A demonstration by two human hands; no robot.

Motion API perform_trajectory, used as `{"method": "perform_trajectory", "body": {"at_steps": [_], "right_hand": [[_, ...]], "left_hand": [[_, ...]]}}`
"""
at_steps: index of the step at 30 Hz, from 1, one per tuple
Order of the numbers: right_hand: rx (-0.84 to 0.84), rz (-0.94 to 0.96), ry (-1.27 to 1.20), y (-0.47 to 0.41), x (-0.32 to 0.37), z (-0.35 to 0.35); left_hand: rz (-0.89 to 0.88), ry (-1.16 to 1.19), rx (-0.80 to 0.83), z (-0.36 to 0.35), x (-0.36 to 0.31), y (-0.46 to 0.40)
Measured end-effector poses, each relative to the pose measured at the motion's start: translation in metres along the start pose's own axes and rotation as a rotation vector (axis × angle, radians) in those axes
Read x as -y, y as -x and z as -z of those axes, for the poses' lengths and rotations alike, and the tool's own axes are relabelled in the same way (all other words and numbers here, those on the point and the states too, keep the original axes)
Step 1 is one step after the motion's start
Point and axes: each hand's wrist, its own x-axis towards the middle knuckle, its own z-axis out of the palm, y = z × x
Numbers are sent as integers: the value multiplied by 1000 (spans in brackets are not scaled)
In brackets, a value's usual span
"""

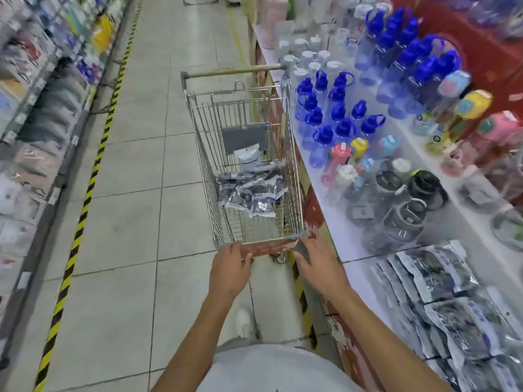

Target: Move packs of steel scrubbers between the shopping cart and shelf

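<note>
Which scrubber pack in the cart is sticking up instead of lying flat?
The pale pack at the far end of the pile in the shopping cart, propped against the grey panel. The other packs lie flat on the cart floor.

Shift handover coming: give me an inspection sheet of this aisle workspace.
Surface: white shelf on the right, beside the cart.
Job's things: scrubber packs piled in the shopping cart; more shelf packs stacked at lower right.
Clutter: blue-capped bottles and coloured bottles on the shelf.
Hands: left hand and right hand at the cart's near end, holding no pack.
Cables: nothing seen.
Surroundings: tiled floor, striped floor tape, blurred left shelving.
</note>
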Motion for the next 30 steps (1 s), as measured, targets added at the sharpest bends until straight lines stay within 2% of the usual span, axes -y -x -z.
{"method": "perform_trajectory", "body": {"at_steps": [6,13,18,25,30], "right_hand": [[98,-46,14,-58,43,-28],[217,-100,8,-108,54,-59],[287,-173,-26,-166,53,-68],[330,-209,-65,-296,43,-70],[409,-321,-134,-379,21,-86]], "left_hand": [[34,37,1,33,46,-57],[64,53,62,42,75,-125],[121,46,148,24,83,-175],[229,43,332,-13,83,-240],[316,87,423,-40,90,-307]]}}
